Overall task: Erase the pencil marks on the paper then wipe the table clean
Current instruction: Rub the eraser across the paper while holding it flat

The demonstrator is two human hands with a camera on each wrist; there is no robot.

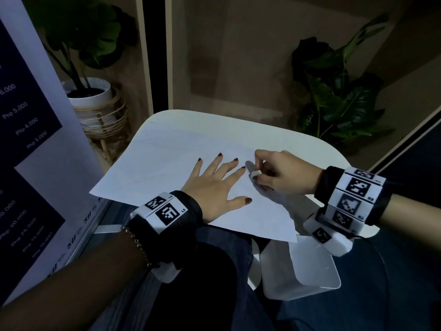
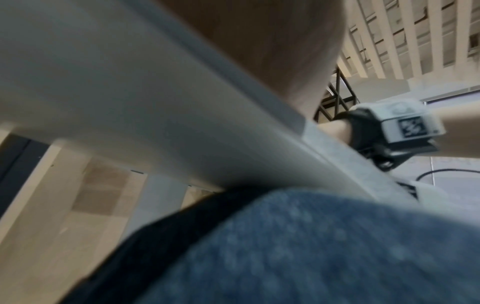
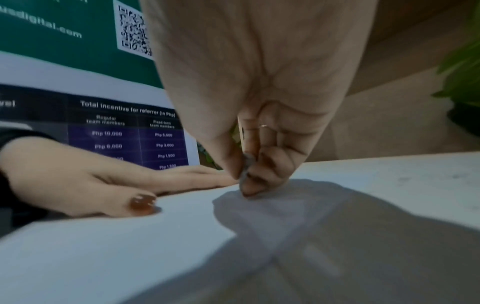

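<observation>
Left hand (image 1: 216, 185) is lying flat, fingers spread, pinning the white paper sheet (image 1: 167, 163) on the white surface (image 1: 298, 144) while the right hand (image 1: 279, 174), just beside its fingertips, is pinching a small white eraser (image 1: 254, 173); short, light strokes away from the pinning hand should avoid creasing.

The head view looks forward and down on the white desk (image 1: 298, 144) from above its near edge. The left wrist view sits below that near edge, close against the underside (image 2: 130, 102), facing up past it. The right wrist view skims low over the paper (image 3: 130, 246), very near; it shares the left hand (image 3: 85, 181) with the head view
</observation>
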